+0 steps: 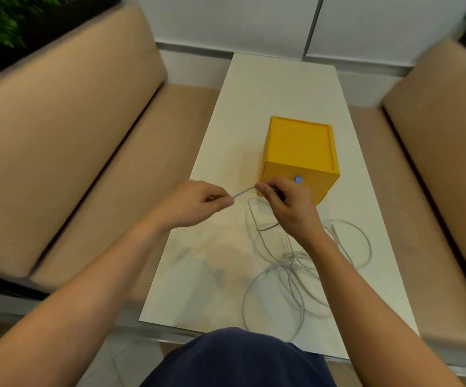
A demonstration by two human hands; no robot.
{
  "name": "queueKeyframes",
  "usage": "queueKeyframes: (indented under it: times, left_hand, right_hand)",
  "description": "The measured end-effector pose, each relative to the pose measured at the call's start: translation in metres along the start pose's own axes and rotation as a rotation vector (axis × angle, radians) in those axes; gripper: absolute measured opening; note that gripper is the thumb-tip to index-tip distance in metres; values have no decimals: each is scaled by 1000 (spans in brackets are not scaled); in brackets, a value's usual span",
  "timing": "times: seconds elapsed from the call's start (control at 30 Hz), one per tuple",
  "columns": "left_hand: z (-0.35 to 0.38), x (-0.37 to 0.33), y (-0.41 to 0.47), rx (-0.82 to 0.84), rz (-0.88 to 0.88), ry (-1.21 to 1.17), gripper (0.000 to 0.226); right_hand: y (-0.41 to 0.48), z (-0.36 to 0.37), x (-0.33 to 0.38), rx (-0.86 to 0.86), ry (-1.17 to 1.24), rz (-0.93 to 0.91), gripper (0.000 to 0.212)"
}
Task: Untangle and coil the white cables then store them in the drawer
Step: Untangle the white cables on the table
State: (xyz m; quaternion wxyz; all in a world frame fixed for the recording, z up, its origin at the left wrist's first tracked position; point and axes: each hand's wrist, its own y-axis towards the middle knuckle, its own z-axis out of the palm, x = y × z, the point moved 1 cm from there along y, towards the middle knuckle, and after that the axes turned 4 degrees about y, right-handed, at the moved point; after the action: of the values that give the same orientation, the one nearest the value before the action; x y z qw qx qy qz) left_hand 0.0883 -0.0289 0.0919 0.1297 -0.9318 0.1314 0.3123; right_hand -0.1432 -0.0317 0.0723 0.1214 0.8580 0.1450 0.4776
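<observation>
White cables (290,263) lie in a loose tangle on the white table (282,88), with loops spreading toward the near edge and to the right. One short stretch of cable is held taut above the table between both hands. My left hand (198,202) pinches one end of that stretch, and my right hand (287,202) pinches the other, just in front of the yellow drawer box (300,146). The box stands mid-table with its drawer shut; a small blue handle (298,180) shows on its front face.
Tan upholstered benches (72,141) flank the narrow table on the left and on the right (435,152). A white wall stands behind the table's far end. My dark-clothed knee (240,358) is at the near edge.
</observation>
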Motion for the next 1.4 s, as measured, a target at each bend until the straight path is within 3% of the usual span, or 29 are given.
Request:
queueKeyframes:
  times: [0.13,0.27,0.33,0.4,0.5,0.57,0.67,0.8,1.0,1.13,1.3,1.37,1.4]
  left_hand:
    - [10,5,9,-278,-11,201,32]
    - [8,8,2,-556,18,392,27]
    - [2,10,-3,-647,60,361,32]
    - [-4,15,-8,-588,42,254,31]
    - [0,25,-11,-347,-55,232,27]
    - [7,23,-14,-232,-115,138,25]
    - [21,9,-16,-76,-151,-68,22]
    - [33,-7,-12,28,-155,-111,26]
    - [41,-13,-1,-60,-234,-484,16]
    - [32,-22,-1,-169,-223,-729,9]
    - [22,-39,-6,-66,-117,-970,50]
    - [19,-44,-6,-56,-110,-1001,52]
    - [17,-47,-7,-62,-104,-997,42]
  right_hand:
    - [-4,-4,-4,74,-16,29,19]
    - [-3,-5,-31,584,-275,245,34]
    - [-2,-6,-43,635,-279,268,33]
    - [-2,-10,-46,521,-49,300,31]
    - [1,-17,-37,283,329,336,31]
    - [5,-18,-28,128,310,260,32]
    - [8,-17,-16,-10,55,53,30]
    - [8,-15,-2,53,-100,-62,26]
    - [-6,-12,3,210,32,24,29]
    - [-12,-10,-3,203,62,-3,28]
    - [-19,-3,-4,317,-5,-71,27]
    - [-22,2,-2,377,-25,-68,25]
    - [-23,4,-2,399,-31,-53,25]
